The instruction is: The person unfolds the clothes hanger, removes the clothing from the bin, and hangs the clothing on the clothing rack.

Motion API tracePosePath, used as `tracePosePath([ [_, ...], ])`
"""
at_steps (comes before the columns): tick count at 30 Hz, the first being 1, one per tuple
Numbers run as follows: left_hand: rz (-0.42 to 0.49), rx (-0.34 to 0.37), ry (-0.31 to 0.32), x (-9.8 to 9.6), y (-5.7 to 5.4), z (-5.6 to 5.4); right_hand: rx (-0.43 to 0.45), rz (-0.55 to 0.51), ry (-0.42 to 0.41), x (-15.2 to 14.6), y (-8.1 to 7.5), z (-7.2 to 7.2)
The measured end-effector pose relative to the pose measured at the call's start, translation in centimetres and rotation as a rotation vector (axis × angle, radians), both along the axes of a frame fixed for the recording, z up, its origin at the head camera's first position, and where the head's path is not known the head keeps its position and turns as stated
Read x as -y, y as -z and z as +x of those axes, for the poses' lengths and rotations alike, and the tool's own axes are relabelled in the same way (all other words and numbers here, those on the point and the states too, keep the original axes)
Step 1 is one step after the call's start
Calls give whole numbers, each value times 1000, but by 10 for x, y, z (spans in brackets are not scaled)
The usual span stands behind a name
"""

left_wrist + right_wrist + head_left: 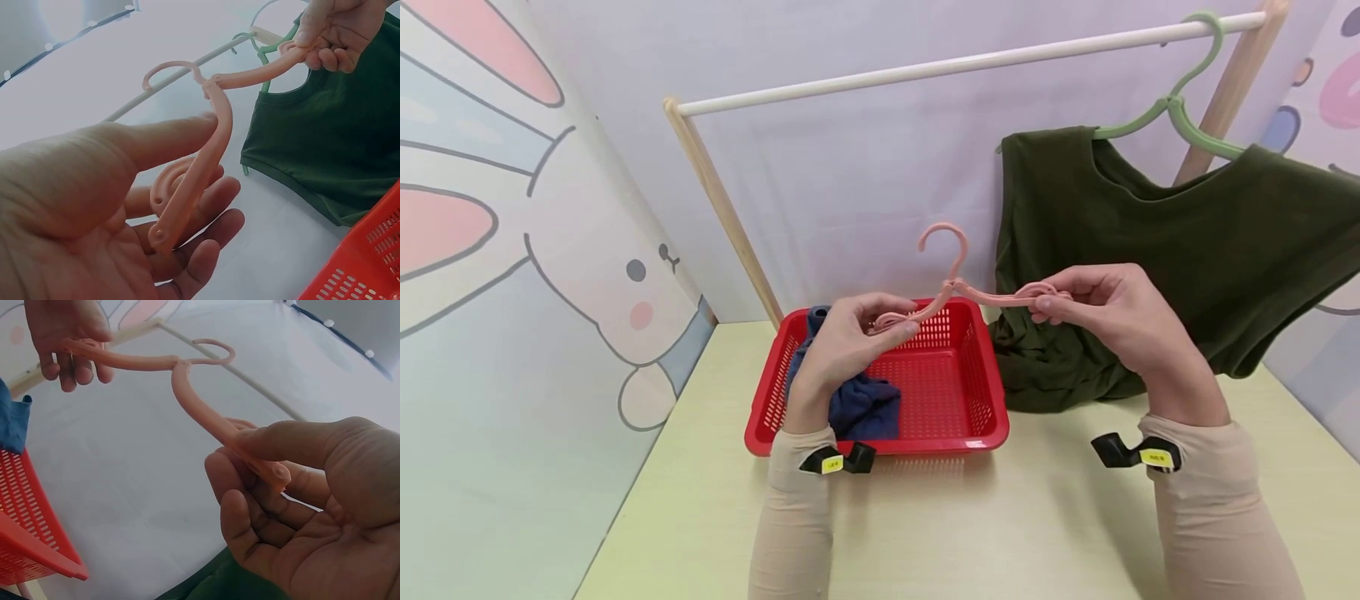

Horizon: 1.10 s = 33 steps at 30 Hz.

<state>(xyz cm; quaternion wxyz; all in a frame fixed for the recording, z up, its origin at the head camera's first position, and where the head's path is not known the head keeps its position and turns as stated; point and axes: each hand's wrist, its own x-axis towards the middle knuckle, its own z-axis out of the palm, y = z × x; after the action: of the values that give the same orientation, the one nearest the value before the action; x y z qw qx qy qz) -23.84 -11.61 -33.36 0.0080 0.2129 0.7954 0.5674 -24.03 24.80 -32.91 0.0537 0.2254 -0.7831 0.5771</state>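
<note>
A pink folding clothes hanger [955, 285] is held up above the red basket, its hook pointing upward and its two arms spread to the sides. My left hand [850, 343] holds the end of one arm between thumb and fingers; the left wrist view shows the hanger arm [199, 172] lying across the fingers. At the other end, my right hand [1116, 312] pinches the second arm, and in the right wrist view the thumb presses on that hanger arm [209, 419]. Dark blue cloth [867, 408] lies in the left part of the basket.
The red perforated basket [992, 417] stands on a pale wooden table [685, 517]. Behind it rises a rack with a white rail [865, 81]. On the right, a dark green sleeveless top [1097, 242] hangs from a green hanger [1195, 133], its lower part on the table.
</note>
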Motion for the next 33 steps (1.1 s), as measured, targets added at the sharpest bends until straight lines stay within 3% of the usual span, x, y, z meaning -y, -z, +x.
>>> tracePosePath([
  [6,52,-5,20,-7,2,0,14,6,4,6,1,0],
  [15,73,-42,1,-10,3,-1,46,52,-16,8,2,1],
  [24,47,-38,-3,-7,0,0,29,117,-46,12,2,1],
  [33,14,-52,9,-7,1,0,41,109,-36,19,3,2],
])
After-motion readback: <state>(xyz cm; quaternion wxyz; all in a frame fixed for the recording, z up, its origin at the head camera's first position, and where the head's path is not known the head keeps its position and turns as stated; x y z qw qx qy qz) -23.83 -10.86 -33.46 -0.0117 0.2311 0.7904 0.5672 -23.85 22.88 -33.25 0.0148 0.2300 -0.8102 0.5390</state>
